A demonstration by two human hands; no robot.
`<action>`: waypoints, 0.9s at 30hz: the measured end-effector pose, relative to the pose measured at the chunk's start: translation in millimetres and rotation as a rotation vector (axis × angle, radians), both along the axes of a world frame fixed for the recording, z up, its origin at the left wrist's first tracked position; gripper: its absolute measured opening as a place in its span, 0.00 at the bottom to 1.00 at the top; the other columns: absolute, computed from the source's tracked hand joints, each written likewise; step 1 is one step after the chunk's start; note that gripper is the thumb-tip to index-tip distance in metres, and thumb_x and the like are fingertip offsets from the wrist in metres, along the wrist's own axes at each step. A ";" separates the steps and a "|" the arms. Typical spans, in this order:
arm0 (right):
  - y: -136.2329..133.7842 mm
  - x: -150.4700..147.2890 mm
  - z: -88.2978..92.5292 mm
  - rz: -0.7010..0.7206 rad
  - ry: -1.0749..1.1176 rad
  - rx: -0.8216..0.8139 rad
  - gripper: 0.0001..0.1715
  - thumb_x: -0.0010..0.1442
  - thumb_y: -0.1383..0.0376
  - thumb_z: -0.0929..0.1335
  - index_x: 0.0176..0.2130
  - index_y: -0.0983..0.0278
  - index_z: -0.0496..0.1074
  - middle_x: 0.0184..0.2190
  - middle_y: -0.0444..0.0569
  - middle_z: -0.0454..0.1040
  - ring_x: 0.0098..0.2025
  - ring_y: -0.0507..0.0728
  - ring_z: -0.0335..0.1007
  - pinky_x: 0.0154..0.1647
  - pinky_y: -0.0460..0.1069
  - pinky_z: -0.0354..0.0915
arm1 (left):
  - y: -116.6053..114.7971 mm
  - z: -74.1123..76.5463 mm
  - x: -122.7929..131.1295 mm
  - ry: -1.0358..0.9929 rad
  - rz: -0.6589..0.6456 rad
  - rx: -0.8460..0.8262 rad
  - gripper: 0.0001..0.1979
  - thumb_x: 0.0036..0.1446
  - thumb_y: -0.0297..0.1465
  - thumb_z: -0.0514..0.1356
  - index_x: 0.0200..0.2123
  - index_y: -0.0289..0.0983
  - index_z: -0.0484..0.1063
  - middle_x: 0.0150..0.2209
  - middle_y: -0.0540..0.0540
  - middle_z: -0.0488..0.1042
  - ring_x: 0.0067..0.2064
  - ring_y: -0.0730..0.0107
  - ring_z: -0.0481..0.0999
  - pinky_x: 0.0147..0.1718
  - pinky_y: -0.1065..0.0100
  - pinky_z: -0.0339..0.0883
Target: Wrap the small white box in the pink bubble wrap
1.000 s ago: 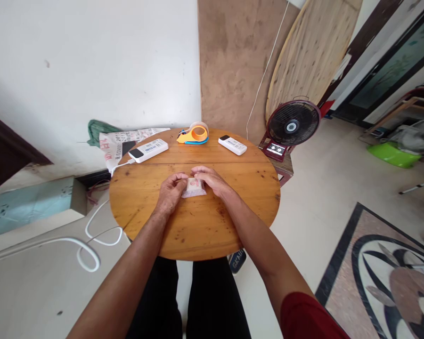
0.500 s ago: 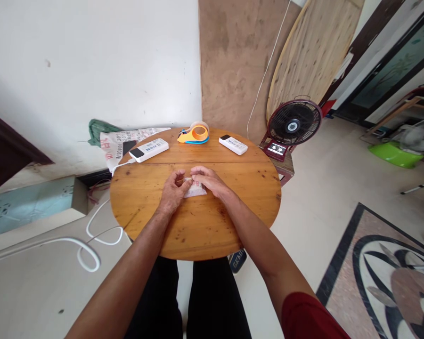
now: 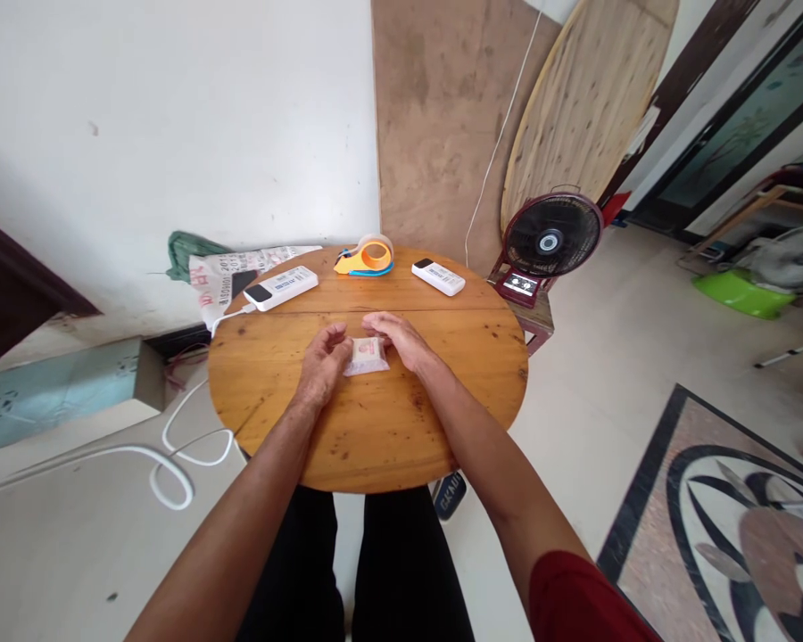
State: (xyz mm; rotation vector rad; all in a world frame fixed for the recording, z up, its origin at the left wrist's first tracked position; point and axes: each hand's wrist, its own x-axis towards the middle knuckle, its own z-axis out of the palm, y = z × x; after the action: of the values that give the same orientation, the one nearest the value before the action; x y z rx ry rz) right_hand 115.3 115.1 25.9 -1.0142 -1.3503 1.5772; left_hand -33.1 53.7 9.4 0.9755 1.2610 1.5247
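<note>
A small white packet with red print (image 3: 367, 356), in what looks like clear wrapping, lies on the round wooden table (image 3: 375, 437) between my hands. My left hand (image 3: 325, 361) rests at its left side, fingers loosely curved and thumb by the packet's edge. On the other side, my right hand (image 3: 401, 341) has its fingers stretched out flat over the far right corner. Neither hand is closed around the packet. Whether the right fingertips touch it is hard to tell.
An orange and blue tape dispenser (image 3: 365, 259) stands at the table's far edge. White power banks lie left (image 3: 281, 288) and right (image 3: 438, 277) of it; a white cable (image 3: 231, 314) leads off the left one. A dark red fan (image 3: 550, 236) stands on a stool at right.
My fingers and thumbs have come apart from over the packet, so its printed top now shows. The right thumb has drawn back to the right. The packet stays about where it was.
</note>
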 end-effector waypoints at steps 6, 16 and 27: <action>-2.1 19.1 12.6 0.149 -0.066 0.181 0.15 0.46 0.65 0.72 0.38 0.60 0.74 0.42 0.45 0.75 0.48 0.56 0.70 0.47 0.48 0.65 | 0.5 3.6 -0.4 -0.069 0.036 -0.021 0.25 0.35 0.36 0.68 0.40 0.36 0.72 0.38 0.47 0.74 0.40 0.66 0.72 0.40 0.66 0.66; -10.0 19.6 24.6 0.266 -0.548 0.607 0.17 0.50 0.63 0.72 0.41 0.62 0.73 0.44 0.46 0.73 0.46 0.57 0.69 0.50 0.51 0.61 | -0.1 5.2 0.2 -0.083 0.013 -0.057 0.24 0.35 0.36 0.68 0.39 0.35 0.73 0.34 0.49 0.73 0.32 0.72 0.69 0.32 0.70 0.63; -10.8 10.4 19.2 0.063 -0.568 0.747 0.07 0.55 0.71 0.67 0.29 0.62 0.75 0.44 0.47 0.77 0.48 0.55 0.72 0.51 0.49 0.62 | -2.1 1.8 -1.9 0.011 -0.062 -0.027 0.24 0.40 0.38 0.67 0.42 0.33 0.74 0.32 0.50 0.73 0.30 0.72 0.69 0.32 0.69 0.62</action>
State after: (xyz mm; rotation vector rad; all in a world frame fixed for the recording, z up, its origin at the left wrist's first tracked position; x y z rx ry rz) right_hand 125.7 104.3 45.1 -0.9564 -2.1457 0.6939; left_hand -35.0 51.6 11.2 0.9981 1.2453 1.4531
